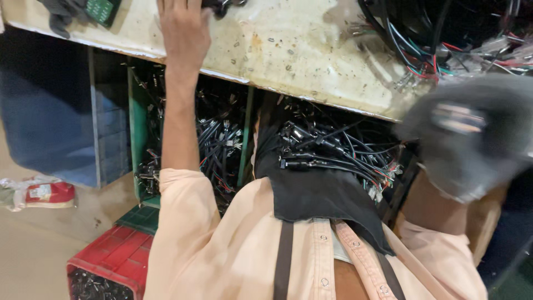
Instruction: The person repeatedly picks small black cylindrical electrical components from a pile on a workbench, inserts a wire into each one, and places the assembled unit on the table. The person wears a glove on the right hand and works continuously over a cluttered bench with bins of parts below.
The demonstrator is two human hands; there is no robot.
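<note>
My left hand is bare and stretched forward onto a worn, stained white workbench. Its fingers run out of view at the top edge beside a small black part, so its grip is hidden. My right hand wears a grey knitted glove and is raised close to the camera at the right, blurred by motion. A pale streak lies across its knuckles, and I cannot make out whether it holds anything. A tangle of black, red and green wires lies on the bench just beyond the gloved hand.
Under the bench edge, a green crate and the space next to it hold several black cable harnesses. A red crate of small dark parts stands at the lower left. A red and white packet lies on the floor.
</note>
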